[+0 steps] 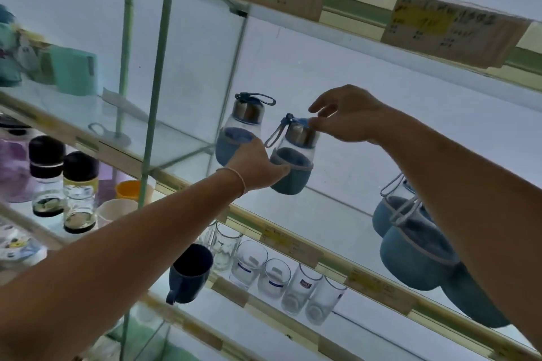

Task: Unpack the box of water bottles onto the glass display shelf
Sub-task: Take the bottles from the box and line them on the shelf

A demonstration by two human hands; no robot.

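Two water bottles stand out on the glass shelf: each has a clear upper body, a steel cap with a blue cord loop, and a blue fabric sleeve round its lower half; whether either holds anything cannot be told. The far-left bottle stands by the glass divider, and the held bottle is just right of it, leaning with its top toward the right, low over the shelf; whether its base touches the glass is unclear. To the right, more sleeved bottles cluster on the same shelf, partly hidden by the right forearm. On the shelf below sit a row of clear tumblers and a dark blue mug; at far left are two black-capped jars. Both arms reach up and forward. The left grip is clenched round the held bottle's sleeve, a thin bracelet at the wrist; the right grip pinches that bottle's cap, forefinger raised
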